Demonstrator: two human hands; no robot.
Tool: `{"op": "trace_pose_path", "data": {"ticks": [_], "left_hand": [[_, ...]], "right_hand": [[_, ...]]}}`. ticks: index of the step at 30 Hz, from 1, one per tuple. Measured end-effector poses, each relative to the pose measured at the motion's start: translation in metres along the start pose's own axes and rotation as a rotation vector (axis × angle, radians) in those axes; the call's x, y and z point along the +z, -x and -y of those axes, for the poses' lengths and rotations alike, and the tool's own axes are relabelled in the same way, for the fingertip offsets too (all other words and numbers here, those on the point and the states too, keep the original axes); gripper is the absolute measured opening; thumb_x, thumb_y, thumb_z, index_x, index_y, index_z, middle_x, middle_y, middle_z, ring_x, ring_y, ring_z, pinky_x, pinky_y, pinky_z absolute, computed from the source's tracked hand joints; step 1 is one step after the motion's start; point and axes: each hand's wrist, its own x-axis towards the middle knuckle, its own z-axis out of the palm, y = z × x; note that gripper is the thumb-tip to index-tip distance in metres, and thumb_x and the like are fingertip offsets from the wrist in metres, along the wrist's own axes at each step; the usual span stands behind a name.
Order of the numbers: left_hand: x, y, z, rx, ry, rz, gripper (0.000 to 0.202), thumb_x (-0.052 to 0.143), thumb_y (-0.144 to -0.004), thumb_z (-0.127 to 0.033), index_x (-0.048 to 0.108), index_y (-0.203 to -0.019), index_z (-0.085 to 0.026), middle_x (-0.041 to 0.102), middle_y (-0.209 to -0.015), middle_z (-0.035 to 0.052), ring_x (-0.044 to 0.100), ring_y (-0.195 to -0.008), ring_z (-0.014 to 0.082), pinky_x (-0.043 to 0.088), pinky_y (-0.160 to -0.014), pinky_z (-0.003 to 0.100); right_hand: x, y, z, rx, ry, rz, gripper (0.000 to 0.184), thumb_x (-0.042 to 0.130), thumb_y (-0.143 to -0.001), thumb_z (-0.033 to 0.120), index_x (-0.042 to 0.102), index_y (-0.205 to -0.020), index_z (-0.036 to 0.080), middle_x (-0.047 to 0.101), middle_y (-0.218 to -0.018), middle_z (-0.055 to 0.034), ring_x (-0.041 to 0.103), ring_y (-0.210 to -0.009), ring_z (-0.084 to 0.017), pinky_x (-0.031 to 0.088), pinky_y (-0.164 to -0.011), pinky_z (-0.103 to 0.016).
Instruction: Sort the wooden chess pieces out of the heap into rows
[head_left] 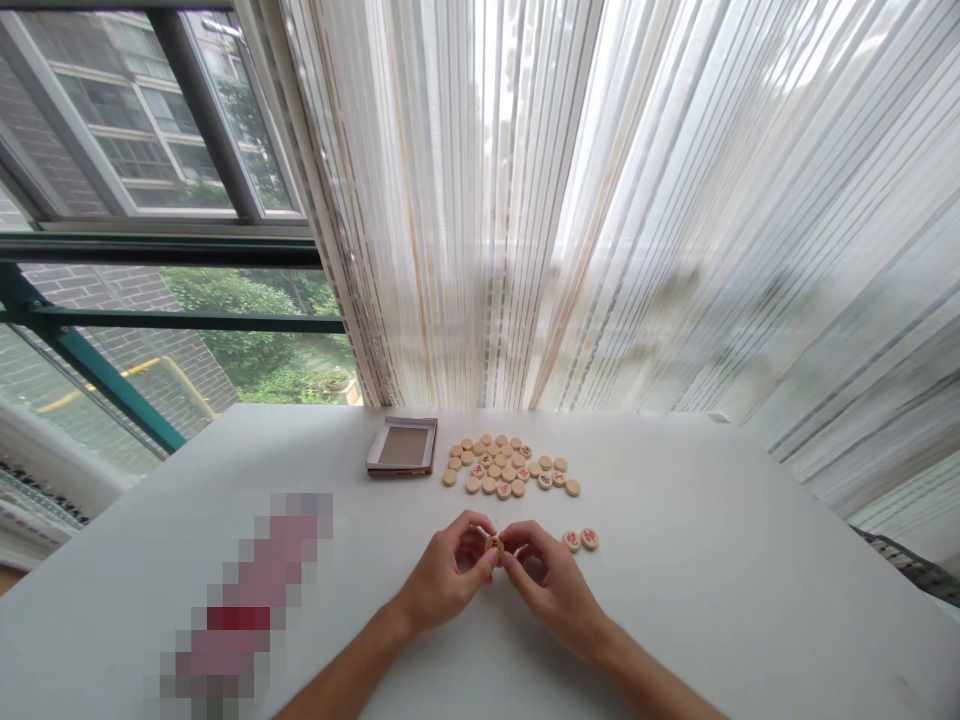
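My left hand [448,570] and my right hand [547,580] meet over the white table [712,560], fingertips pinched together on one small round wooden game piece [494,544] with a red mark. Just right of my right hand lie two more pieces [581,540], red characters up. Further back sits a loose cluster of several round wooden pieces [506,465], some face up with red or dark characters, most blank side up.
A shallow brown cardboard box [403,446] lies left of the cluster. A blurred pink and red patch [247,600] covers the table's left part. Striped sheer curtains [600,200] hang behind the table, with a window [150,200] at left.
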Motion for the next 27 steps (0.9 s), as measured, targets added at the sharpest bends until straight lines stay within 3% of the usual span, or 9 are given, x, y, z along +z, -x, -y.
{"op": "trace_pose_path", "data": {"ticks": [16,27], "left_hand": [[-0.0015,-0.0008,0.0069,-0.024,-0.009,-0.026,0.025,0.048,-0.097,-0.042,0.055,-0.099,-0.018,0.068,-0.080,0.0033,0.064,-0.064,0.0150,0.050,-0.063,0.025],[-0.0020,0.0000,0.0083,0.040,-0.035,0.025,0.025,0.057,-0.093,-0.032,0.052,-0.114,-0.019,0.068,-0.096,0.0072,0.065,-0.068,0.0143,0.051,-0.063,0.025]], "right_hand": [[0.0019,-0.0014,-0.0002,0.043,0.011,-0.019,0.020,0.058,-0.093,0.039,0.064,-0.098,0.021,0.070,-0.089,-0.0035,0.066,-0.077,-0.016,0.052,-0.067,-0.026],[0.0002,-0.0029,-0.0024,0.056,-0.050,-0.052,0.017,0.056,-0.095,0.037,0.061,-0.100,0.021,0.070,-0.093,-0.0042,0.067,-0.086,-0.019,0.054,-0.074,-0.028]]}}
